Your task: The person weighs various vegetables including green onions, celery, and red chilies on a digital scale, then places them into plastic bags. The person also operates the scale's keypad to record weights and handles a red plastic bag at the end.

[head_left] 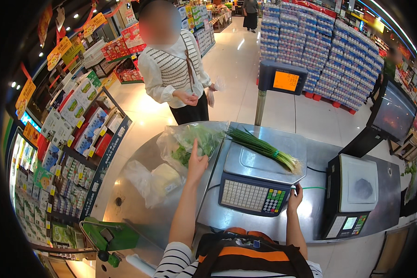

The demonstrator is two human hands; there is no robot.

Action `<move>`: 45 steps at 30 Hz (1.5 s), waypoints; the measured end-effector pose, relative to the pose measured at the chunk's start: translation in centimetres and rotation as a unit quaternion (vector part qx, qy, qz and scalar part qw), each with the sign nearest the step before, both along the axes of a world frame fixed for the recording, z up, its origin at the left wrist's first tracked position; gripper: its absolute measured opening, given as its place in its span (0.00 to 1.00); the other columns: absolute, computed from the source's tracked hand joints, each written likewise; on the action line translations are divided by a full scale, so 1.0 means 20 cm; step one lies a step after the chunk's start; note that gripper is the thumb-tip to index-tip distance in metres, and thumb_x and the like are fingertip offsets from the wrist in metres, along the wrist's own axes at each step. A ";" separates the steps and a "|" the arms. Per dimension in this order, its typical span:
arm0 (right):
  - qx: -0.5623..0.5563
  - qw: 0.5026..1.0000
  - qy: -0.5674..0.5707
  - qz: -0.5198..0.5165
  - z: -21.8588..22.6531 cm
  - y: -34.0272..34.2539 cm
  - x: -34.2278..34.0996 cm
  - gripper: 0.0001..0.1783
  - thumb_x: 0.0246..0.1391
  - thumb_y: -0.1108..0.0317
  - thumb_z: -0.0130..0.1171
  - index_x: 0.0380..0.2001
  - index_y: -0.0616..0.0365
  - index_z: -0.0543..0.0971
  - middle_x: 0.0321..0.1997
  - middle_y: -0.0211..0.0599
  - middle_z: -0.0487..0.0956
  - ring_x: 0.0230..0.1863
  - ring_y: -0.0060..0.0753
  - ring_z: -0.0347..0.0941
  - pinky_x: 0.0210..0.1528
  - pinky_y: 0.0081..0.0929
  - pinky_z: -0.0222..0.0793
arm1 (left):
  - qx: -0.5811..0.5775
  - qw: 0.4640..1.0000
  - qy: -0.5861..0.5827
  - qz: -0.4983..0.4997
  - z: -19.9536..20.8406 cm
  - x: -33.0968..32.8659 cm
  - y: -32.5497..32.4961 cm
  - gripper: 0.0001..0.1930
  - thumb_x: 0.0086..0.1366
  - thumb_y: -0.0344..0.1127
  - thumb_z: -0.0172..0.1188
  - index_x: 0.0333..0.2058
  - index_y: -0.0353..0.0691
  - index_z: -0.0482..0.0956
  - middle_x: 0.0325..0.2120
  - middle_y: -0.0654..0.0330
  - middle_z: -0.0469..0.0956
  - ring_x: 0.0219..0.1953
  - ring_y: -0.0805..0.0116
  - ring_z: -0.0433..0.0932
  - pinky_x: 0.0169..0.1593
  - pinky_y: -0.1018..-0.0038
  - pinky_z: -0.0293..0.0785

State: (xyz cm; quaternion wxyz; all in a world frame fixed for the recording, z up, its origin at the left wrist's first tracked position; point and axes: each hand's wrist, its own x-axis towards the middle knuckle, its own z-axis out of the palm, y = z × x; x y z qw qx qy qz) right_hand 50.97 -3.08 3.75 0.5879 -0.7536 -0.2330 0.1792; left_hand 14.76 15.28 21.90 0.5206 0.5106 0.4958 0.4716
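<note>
A bundle of long green scallions [265, 151], tied with a green band, lies across the metal pan of a weighing scale [243, 162]. To its left, my left hand [198, 162] has its index finger stretched out over a clear plastic bag of leafy greens [185, 144] and grips nothing that I can see. My right hand [295, 197] is at the right side of the scale, beside the keypad [250, 194]. Its fingertips are bent together near a small white bit at the scale's edge; what they hold is too small to make out.
A clear bag with a pale block [167, 178] lies on the metal counter [141, 204]. A second scale [356, 185] and a dark monitor [393, 111] stand right. The scale's display [282, 79] rises behind. Across the counter stands a person [180, 69]; a green tape dispenser [111, 236] is near left.
</note>
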 end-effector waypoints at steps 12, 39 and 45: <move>0.004 0.973 -0.214 -0.088 0.06 -0.01 -0.03 0.04 0.50 0.72 0.60 0.28 0.60 0.77 0.38 0.39 0.77 0.43 0.41 0.73 0.48 0.32 0.66 | -0.015 1.000 0.007 0.007 0.03 -0.07 -0.06 0.40 0.59 0.21 0.47 0.68 0.50 0.43 0.14 0.69 0.65 0.17 0.80 0.61 0.21 0.82 0.57; 0.192 0.847 -0.189 0.458 1.01 1.32 -0.81 0.08 0.59 0.70 0.49 0.39 0.62 0.73 0.43 0.44 0.73 0.46 0.41 0.69 0.49 0.31 0.64 | -0.023 0.986 -0.033 0.161 -0.34 -0.38 -0.20 0.08 0.63 0.39 0.60 0.29 0.43 0.75 0.19 0.74 0.66 0.18 0.85 0.58 0.21 0.83 0.52; -0.055 0.681 -0.378 0.625 0.76 1.90 -1.05 0.14 0.57 0.62 0.48 0.40 0.59 0.76 0.52 0.44 0.71 0.53 0.49 0.66 0.56 0.40 0.60 | -0.087 0.987 -0.036 0.131 -0.28 -0.43 -0.26 0.07 0.63 0.34 0.59 0.30 0.36 0.75 0.28 0.66 0.74 0.30 0.81 0.69 0.34 0.80 0.66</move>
